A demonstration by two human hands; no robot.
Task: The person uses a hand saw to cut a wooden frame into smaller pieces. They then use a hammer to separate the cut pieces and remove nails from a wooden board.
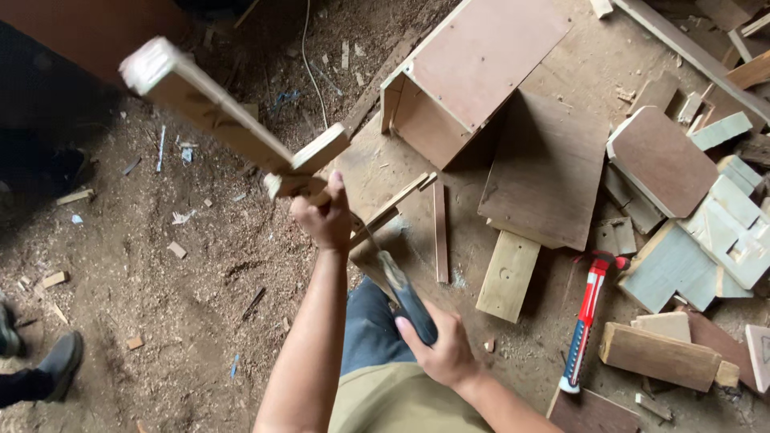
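Two hands are clenched: the left hand (pixel 322 218) is closed around a joined wooden batten piece (pixel 210 108) raised over the sawdust floor (pixel 184 321), the right hand (pixel 437 346) around a dark tool handle (pixel 409 298). Open floor is seen leftward; a plywood box (pixel 473 68), boards and a red hammer (pixel 587 317) are crowded along the right edge

Soft, even daylight, dim in the left corner, with motion blur on the raised wooden strip (pixel 210 112).

Two hammers (pixel 405 297), one open wooden box (pixel 465 76), two hands (pixel 325 216).
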